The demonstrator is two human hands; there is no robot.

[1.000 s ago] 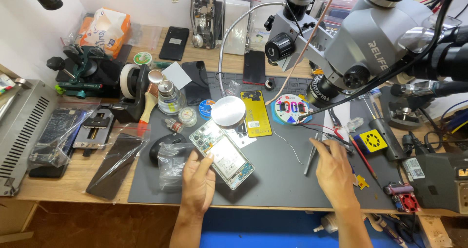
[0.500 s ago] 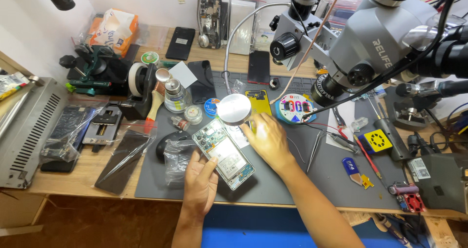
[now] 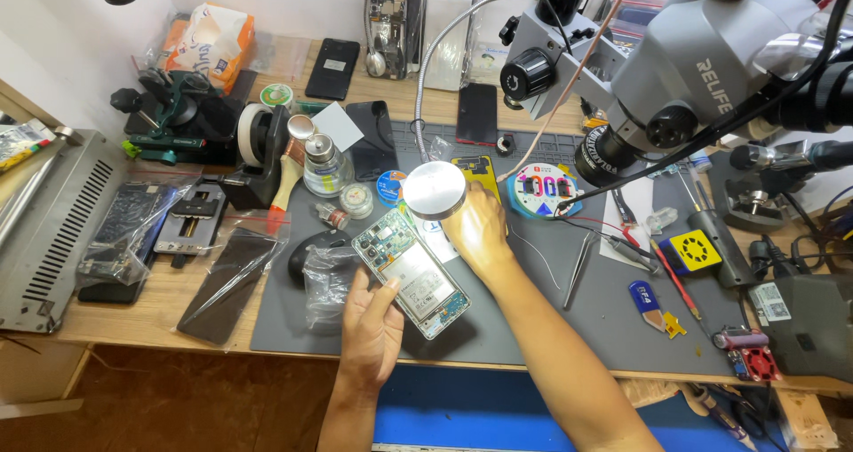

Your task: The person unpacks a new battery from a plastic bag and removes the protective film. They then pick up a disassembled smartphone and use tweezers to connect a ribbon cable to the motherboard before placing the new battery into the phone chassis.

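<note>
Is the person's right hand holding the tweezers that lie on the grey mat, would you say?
No, the tweezers lie untouched on the mat, while the right hand reaches under the round lamp head.

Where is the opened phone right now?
Head view, centre: the opened phone lies on the grey mat, under the left hand, just below the round lamp head.

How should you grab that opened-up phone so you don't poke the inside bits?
Probably by the long edges of the opened phone, coming from the near-left corner where the left hand already touches it. It lies flat with its innards facing up, so only the thin frame looks safe.
</note>
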